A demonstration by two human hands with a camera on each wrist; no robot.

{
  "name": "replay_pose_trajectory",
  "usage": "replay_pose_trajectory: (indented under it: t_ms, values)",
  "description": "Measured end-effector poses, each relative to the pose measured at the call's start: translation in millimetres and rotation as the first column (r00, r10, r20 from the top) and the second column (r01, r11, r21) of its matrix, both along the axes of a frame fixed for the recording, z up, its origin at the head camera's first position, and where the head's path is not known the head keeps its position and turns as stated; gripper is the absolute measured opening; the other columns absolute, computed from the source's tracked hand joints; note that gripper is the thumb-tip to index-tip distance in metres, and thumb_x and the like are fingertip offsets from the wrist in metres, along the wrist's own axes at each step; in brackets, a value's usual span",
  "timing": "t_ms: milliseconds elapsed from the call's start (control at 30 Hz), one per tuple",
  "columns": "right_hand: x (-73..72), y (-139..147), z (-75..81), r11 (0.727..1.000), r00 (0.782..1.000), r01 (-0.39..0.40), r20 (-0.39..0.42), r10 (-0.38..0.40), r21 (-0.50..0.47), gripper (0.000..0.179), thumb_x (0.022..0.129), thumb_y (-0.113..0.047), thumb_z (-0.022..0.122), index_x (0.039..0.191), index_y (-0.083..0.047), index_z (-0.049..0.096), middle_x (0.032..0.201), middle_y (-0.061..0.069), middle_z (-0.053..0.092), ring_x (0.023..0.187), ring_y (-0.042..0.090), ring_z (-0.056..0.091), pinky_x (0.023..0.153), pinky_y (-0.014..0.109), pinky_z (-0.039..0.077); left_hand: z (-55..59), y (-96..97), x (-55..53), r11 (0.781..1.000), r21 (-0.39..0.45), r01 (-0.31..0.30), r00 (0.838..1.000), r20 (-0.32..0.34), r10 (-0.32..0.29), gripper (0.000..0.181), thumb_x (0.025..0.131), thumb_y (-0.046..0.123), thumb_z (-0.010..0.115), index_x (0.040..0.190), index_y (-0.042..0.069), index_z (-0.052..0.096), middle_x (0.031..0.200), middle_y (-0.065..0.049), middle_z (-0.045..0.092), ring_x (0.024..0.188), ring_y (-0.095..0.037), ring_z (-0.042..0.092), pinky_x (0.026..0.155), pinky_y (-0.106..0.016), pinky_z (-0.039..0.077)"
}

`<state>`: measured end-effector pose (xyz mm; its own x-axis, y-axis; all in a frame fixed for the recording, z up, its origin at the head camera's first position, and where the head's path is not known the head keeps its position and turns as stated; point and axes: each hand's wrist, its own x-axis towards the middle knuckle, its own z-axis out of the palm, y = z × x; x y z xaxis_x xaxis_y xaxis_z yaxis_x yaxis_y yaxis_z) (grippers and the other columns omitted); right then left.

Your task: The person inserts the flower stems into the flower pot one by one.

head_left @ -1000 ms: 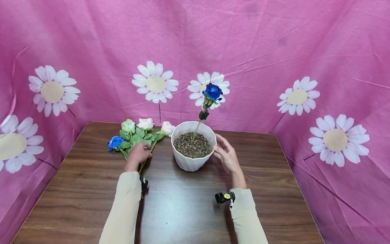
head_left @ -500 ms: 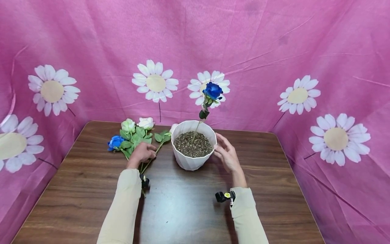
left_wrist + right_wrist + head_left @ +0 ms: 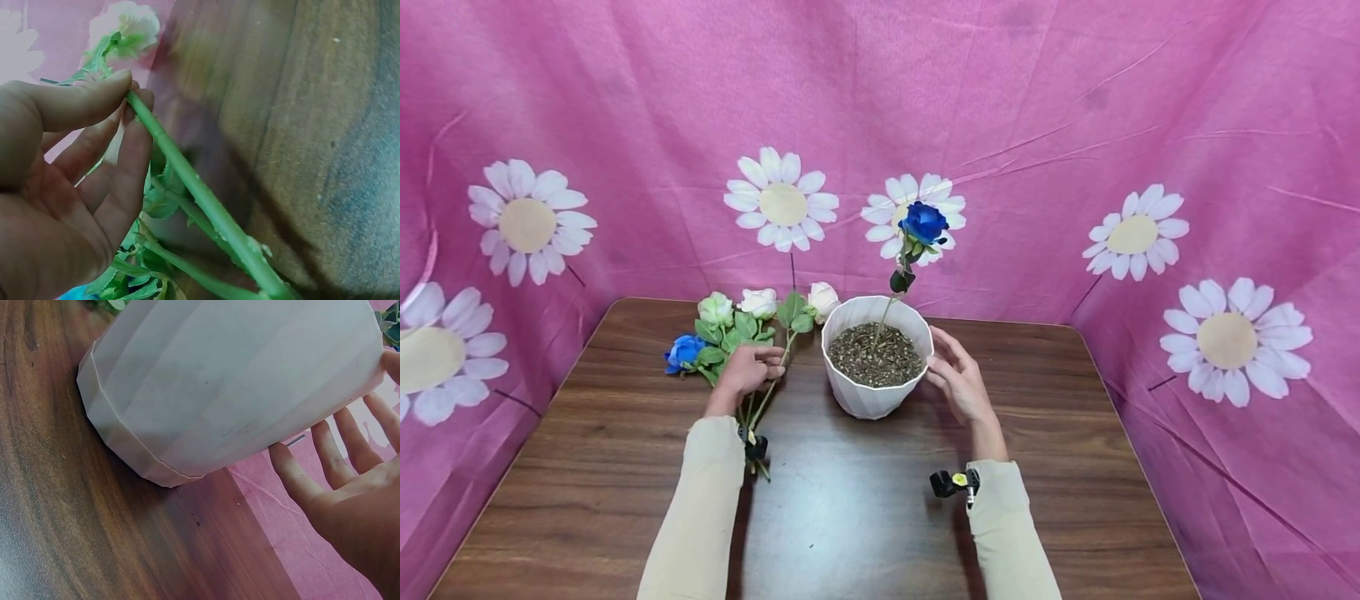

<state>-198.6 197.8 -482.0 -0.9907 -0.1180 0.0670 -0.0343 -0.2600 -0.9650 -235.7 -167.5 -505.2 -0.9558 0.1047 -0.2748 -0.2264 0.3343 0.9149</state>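
My left hand (image 3: 748,375) pinches the green stem (image 3: 194,184) of a pale white-pink rose (image 3: 823,302) between thumb and fingertips, its bloom beside the pot's far left rim. Under and beside that hand lie other roses: a blue rose (image 3: 683,353), a greenish-white rose (image 3: 716,308) and a white rose (image 3: 759,303). In a white faceted pot (image 3: 868,402) filled with dark soil (image 3: 876,357) stands a blue rose (image 3: 924,223), leaning slightly right. My right hand (image 3: 961,382) rests its fingertips on the pot's right side, fingers spread in the right wrist view.
The brown wooden table (image 3: 865,517) carries all of this. A pink cloth (image 3: 1000,100) printed with large daisies hangs behind and along both sides. Each wrist wears a small black camera, such as the right one (image 3: 953,483).
My left hand has taken the pale rose's stem and lifted it from the other roses, its bloom and leaves rising near the pot. The right hand stays on the pot.
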Motion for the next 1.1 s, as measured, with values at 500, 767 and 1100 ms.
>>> replay_pose_trajectory:
  t_ms: [500,767,1100]
  values:
    - [0.8,1,-1.6,1.0,1.0,-0.001,-0.004,0.001,0.002,0.058,0.098,0.007,0.05,0.154,0.006,0.032,0.154,0.025,0.036,0.12,0.019,0.058,0.097,0.035,0.055,19.9,0.1,-3.5,0.986,0.092,-0.141,0.987,-0.062,0.147,0.045,0.095,0.002,0.068,0.139,0.0,0.059,0.124,-0.022,0.063,0.103,-0.034,0.068,0.075,-0.027,0.06]
    - [2.1,1,-1.1,1.0,1.0,-0.002,0.004,0.002,0.006,0.058,0.099,0.005,0.05,0.154,0.003,0.033,0.154,0.025,0.037,0.126,0.026,0.054,0.097,0.036,0.055,32.0,1.0,-3.9,0.925,0.26,-0.277,0.946,-0.097,0.31,0.045,0.095,0.003,0.07,0.139,0.0,0.059,0.113,-0.012,0.066,0.089,-0.014,0.071,0.073,-0.022,0.06]
    - [0.3,1,-0.9,1.0,1.0,-0.001,-0.002,0.001,-0.009,0.059,0.098,0.005,0.05,0.154,0.005,0.032,0.154,0.027,0.036,0.128,0.032,0.051,0.093,0.031,0.057,41.6,4.5,-3.8,0.764,0.527,-0.373,0.891,-0.028,0.454,0.045,0.094,-0.003,0.07,0.138,0.0,0.06,0.093,0.006,0.068,0.079,-0.009,0.072,0.065,-0.021,0.06]
